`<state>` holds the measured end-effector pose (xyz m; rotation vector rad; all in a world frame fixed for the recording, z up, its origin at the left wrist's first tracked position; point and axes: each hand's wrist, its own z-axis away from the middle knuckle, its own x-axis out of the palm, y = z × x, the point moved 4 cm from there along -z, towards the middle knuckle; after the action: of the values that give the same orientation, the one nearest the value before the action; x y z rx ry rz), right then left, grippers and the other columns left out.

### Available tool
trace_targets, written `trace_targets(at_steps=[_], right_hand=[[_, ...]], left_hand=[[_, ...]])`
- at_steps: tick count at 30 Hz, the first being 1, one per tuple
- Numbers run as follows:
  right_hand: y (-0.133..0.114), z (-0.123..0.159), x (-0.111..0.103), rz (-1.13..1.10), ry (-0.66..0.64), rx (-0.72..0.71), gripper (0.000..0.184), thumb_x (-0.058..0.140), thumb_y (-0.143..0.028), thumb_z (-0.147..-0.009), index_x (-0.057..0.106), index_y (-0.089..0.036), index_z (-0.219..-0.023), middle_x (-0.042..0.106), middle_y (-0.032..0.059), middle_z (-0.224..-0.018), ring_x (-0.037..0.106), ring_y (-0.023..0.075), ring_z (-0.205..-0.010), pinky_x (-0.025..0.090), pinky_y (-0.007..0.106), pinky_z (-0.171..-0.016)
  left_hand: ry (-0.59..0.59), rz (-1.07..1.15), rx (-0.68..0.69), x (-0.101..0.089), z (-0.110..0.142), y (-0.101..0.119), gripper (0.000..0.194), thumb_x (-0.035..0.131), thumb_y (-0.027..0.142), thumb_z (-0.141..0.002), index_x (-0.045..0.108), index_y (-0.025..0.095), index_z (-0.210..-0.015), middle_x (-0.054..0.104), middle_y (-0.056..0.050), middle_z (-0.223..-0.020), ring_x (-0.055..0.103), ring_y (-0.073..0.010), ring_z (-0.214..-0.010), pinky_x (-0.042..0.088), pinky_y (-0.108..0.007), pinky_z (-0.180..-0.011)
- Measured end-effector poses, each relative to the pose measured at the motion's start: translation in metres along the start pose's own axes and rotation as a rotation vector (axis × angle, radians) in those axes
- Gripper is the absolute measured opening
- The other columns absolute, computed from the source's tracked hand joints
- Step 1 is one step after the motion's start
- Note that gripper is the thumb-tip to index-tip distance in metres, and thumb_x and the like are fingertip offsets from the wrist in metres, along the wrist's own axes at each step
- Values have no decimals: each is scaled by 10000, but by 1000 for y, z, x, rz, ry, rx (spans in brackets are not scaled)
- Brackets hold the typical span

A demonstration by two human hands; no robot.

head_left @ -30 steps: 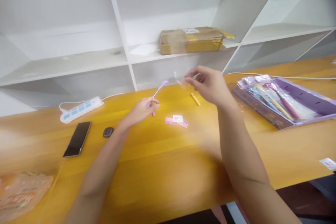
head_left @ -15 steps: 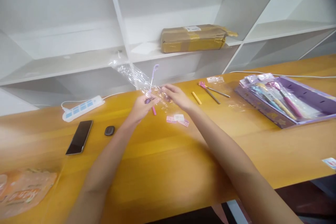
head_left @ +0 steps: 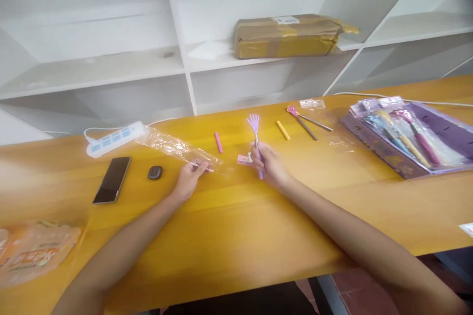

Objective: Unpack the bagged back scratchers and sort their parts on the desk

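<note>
Purple scratcher point(head_left: 255, 129) has passed from the left hand to the right since half a second ago; the clear wrapper point(head_left: 173, 146) now trails from the left hand alone, toward the bench's left side.

White shelf unit point(head_left: 178, 24) stands along the bench's back edge, a taped cardboard box point(head_left: 286, 42) on its shelf. Bench point(head_left: 221, 236): yellow-brown wood. Right part, near the back edge: purple tray point(head_left: 384, 155) with bagged scratchers point(head_left: 421, 140) inside. Toward the front-left corner, an orange-printed bag point(head_left: 37, 256).

Right hand point(head_left: 268, 161): mid-bench, grip closed round the scratcher's handle, splayed head up (whether the lower end touches wood, cannot tell). Left hand point(head_left: 188, 179): grip pinching the near end of the wrapper; far end reaches the power strip point(head_left: 116, 141), left and toward the back edge.

Phone point(head_left: 112, 180) between strip and front edge. Two thin rods point(head_left: 309, 124) meet at a pink head, near the back edge, left of the tray. Small black case point(head_left: 154, 172) right of the phone. Pink stick point(head_left: 219, 142) between the hands, nearer the back edge; yellow stick point(head_left: 283, 130) left of the rods. Pink label point(head_left: 243, 159), smallest, partly hidden by the right hand.
</note>
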<state>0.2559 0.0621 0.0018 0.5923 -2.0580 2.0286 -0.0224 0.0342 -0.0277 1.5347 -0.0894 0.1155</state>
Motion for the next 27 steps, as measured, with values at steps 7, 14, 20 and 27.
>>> trace_targets(at_steps=[7, 14, 20, 27], right_hand=[[2, 52, 5, 370, -151, -50, 403, 496, -614, -1115, 612, -236, -1189, 418, -72, -656, 321, 94, -465, 288, 242, -421], [-9, 56, 8, 825, -354, -271, 350, 410, -492, -1169, 589, -217, -1050, 569, -12, -752, 517, 132, -660, 453, 280, -689], [-13, 54, 0, 921, -476, -220, 391, 384, -466, -1177, 664, -206, -1094, 604, 2, -761, 571, 147, -681, 477, 284, -727], [-7, 54, 3, 946, -555, -45, 491, 376, -579, -1156, 679, -210, -1038, 619, 25, -772, 571, 160, -682, 461, 293, -697]], left_hand=[[37, 223, -82, 7, 1, 9, 474, 1003, 517, -676, 748, 141, -808, 767, -46, -840, 711, -155, -771, 602, -315, -767], [30, 317, -116, 7, -1, 12, 475, 1016, 490, -671, 725, 135, -792, 716, -20, -790, 652, -110, -692, 554, -265, -669], [16, 308, -135, 6, 0, 10, 483, 1006, 506, -688, 719, 142, -825, 732, -25, -805, 657, -110, -699, 543, -261, -678], [-98, 248, -103, 11, 1, 13, 471, 968, 540, -739, 712, 150, -803, 763, -46, -826, 669, -125, -711, 558, -288, -726]])
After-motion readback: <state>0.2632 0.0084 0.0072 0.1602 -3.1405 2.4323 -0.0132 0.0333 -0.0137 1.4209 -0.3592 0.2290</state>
